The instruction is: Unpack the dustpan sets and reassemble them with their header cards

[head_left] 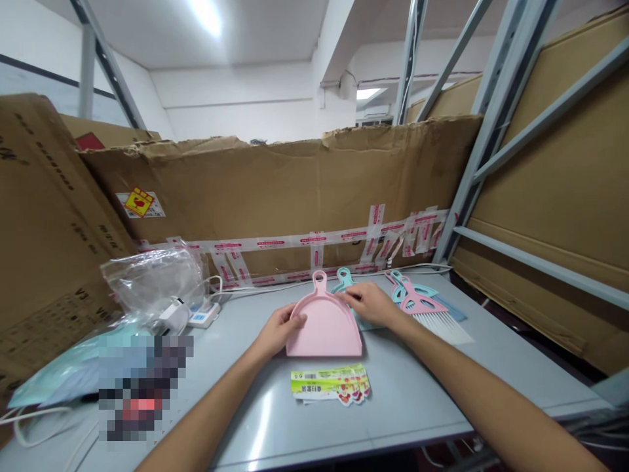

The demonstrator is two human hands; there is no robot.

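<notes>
Pinching the pink dustpan (pixel 324 328) (likely light, stiff), our left hand (pixel 280 331) sensibly uses its rim. Whether our right hand (pixel 369 303) grips is unclear.

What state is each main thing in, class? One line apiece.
Pink dustpan: gripped at its left edge
Left hand: closed on that edge
Right hand: at the dustpan's upper right; grip unclear
Teal-handled item: mostly hidden
Pink brush: lying uncovered
Labels: overlapping, fanned out
Clear bag: crumpled
Cardboard panel: taped, ragged on top
Ceiling light: on
</notes>
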